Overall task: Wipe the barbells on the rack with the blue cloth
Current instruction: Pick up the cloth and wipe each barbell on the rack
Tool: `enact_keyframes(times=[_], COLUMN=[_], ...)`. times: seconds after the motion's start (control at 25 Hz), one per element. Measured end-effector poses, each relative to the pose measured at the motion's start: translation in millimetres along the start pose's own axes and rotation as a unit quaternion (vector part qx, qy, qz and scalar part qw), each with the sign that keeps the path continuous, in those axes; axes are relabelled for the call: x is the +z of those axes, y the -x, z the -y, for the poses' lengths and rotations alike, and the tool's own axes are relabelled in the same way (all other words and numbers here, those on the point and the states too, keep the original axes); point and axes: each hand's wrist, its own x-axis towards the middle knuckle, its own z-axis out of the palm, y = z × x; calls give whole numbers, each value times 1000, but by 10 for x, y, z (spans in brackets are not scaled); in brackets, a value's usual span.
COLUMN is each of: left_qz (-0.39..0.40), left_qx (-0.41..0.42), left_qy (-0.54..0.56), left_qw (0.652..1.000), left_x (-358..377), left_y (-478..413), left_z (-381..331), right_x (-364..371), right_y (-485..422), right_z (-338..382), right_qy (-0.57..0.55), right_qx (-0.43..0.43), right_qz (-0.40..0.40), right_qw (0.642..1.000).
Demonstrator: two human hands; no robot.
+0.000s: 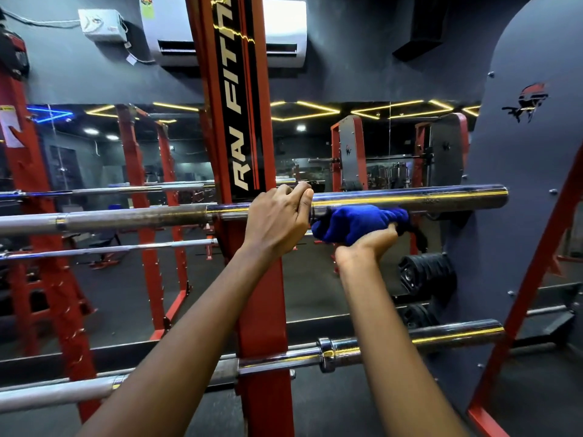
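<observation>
A chrome upper barbell lies across the red rack upright at chest height. My left hand grips this bar just right of the upright, fingers curled over the top. My right hand holds the bunched blue cloth from below and presses it against the underside of the bar's sleeve. A lower barbell rests on the same rack near knee height, behind my forearms.
A mirror wall behind the rack reflects more bars and red frames. Black weight plates hang low on the right. A dark panel and a red slanted strut stand at the right. An air conditioner hangs overhead.
</observation>
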Motion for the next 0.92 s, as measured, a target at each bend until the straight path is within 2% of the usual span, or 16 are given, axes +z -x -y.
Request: enact_keyframes(times=[0.12, 0.16, 0.28, 0.36, 0.4, 0.48, 0.6, 0.64, 0.8, 0.92], left_qz=[-1, -2, -2, 3, 5, 5, 7, 6, -6, 2], left_qx=[-7, -7, -2, -4, -5, -2, -1, -3, -9, -15], left_qy=[2, 2, 9, 14, 16, 12, 10, 4, -11, -12], left_qw=[1000, 1000, 1000, 1000, 1000, 1000, 1000, 1000, 1000, 1000], left_x=[6, 12, 17, 1, -7, -11, -6, 2, 40, 42], left_y=[-1, 1, 12, 4, 4, 5, 9, 5, 2, -7], left_z=[-1, 2, 2, 3, 1, -8, -3, -1, -7, -17], right_x=[-25, -33, 15, -18, -31, -56, -230, -317, -462, -304], right_y=[-116, -113, 11, 121, 151, 220, 130, 88, 61, 46], right_z=[46, 54, 72, 43, 29, -33, -174, -199, -50, 233], right_qy=[-53, -80, -29, 64, 117, 210, 316, 361, 509, 567], right_qx=[112, 112, 22, -107, -192, -343, -485, -523, -620, -644], right_qz=[1, 6, 22, -13, -50, -65, -28, -16, 89, 158], right_qw=[992, 990, 999, 992, 973, 913, 815, 772, 590, 489])
